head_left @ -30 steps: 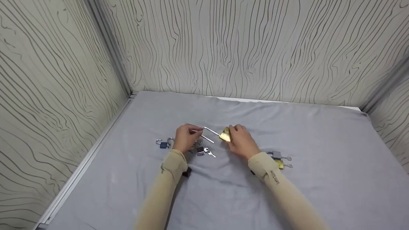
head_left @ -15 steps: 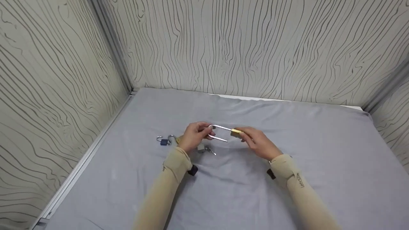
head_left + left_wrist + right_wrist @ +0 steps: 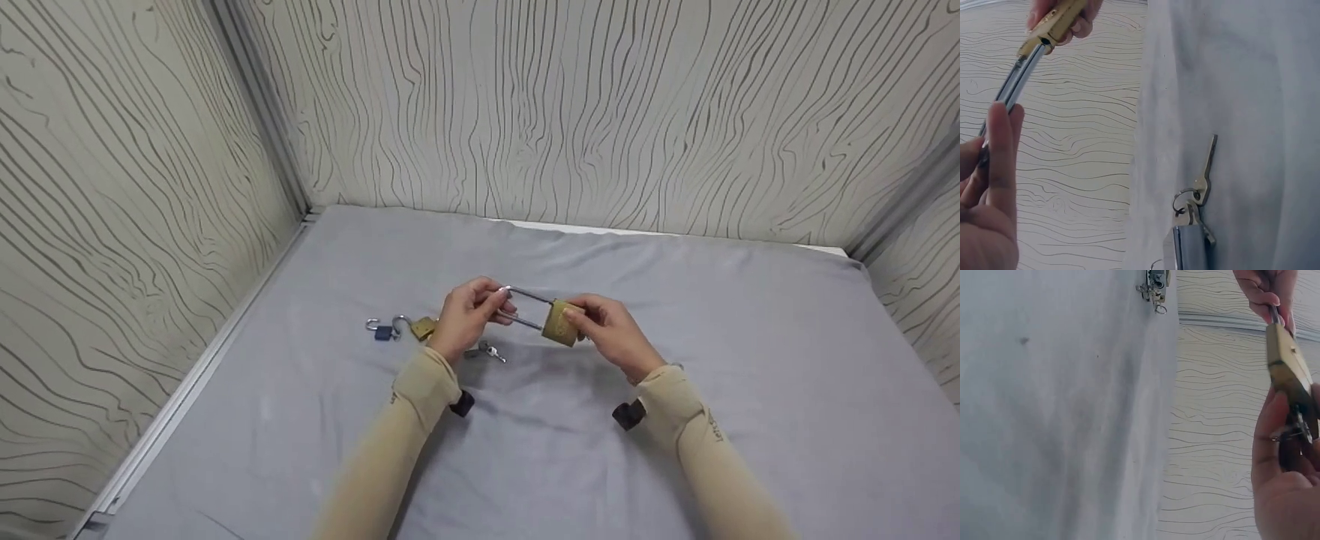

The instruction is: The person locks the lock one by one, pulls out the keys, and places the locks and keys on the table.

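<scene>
The location is a partitioned work booth (image 3: 112, 225); whether lab or workshop cannot be determined. Pale panels (image 3: 562, 112) with dark wood-grain lines stand beyond the fingers (image 3: 484, 284) and to either side. Grey metal posts (image 3: 259, 112) mark the corners. Below the fingers lies a spread grey cloth (image 3: 772, 322), bordered by a metal rail (image 3: 199, 367) on their left.

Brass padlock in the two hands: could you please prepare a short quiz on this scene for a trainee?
1. Which hand grips the body of the held brass padlock?
2. True or false: in the head view, the blue padlock lies left of the held one.
3. The left hand pinches: A) a key; B) the held padlock's shackle; C) the cloth.

Key: 1. The right hand; 2. true; 3. B.
</scene>
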The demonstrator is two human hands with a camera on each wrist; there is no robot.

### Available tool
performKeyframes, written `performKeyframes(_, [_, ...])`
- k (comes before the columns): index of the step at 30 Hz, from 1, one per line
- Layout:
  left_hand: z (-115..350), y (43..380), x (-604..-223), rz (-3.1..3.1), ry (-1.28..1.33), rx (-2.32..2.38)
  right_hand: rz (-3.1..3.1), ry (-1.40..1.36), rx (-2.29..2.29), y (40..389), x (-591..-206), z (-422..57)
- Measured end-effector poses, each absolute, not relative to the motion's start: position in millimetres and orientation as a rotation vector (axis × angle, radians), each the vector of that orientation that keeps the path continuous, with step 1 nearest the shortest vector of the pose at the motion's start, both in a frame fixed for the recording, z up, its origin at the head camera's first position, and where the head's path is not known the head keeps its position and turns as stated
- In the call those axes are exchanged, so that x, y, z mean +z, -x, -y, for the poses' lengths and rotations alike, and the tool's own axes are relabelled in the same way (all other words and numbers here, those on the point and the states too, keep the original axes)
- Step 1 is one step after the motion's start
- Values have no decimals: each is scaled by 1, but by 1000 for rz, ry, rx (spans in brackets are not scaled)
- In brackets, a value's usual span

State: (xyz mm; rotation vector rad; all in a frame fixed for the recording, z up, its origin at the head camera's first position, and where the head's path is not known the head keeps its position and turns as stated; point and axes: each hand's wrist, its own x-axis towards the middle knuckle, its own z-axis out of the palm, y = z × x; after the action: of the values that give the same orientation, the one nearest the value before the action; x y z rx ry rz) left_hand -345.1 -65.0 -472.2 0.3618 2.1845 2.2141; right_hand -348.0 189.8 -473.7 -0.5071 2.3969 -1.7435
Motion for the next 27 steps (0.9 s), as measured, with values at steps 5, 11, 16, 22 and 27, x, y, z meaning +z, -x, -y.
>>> performKeyframes(5, [63,344,-474,-2111,-373,2185,-2266,512,-1802,348,-476,-192])
performKeyframes(11, [63,345,-481,-2085,-392,2116,-2271,516,-1786,346,-479,-194])
performKeyframes(16, [64,345,-486,-2110,-437,2062,-2306,520,-1751,346,-481,-195])
performKeyframes(22, [63,345,-488,-2107,-451,2048,-2307,518,-1745,348,-484,-195])
performKeyframes(27, [62,346,-487,-2133,-431,2016,-2319,533,-1740,348,-482,-195])
